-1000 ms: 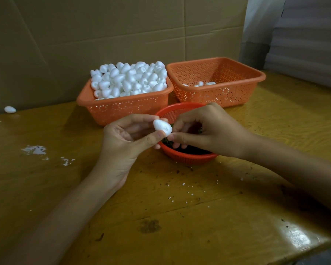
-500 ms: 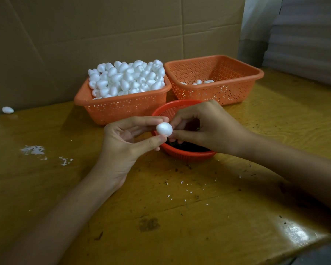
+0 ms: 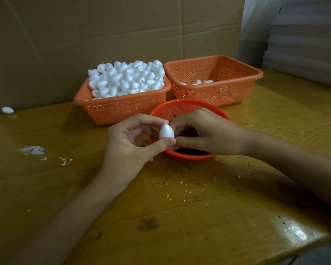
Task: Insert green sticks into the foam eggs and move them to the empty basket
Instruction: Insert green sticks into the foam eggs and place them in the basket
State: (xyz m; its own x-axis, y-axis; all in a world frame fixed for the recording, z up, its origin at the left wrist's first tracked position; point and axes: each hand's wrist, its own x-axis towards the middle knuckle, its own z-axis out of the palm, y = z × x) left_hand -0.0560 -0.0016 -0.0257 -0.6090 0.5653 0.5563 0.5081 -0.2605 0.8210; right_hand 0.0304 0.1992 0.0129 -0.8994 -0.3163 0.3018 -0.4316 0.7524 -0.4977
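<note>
The left hand pinches a foam egg above the red bowl. The right hand curls just beside it; any stick is hidden. Best to hold the egg still and push the stick in straight, gently.

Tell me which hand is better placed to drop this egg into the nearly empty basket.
Probably the right. The right hand sits just in front of the nearly empty basket, fingers at the foam egg. The left hand has the grip but would cross the red bowl.
</note>
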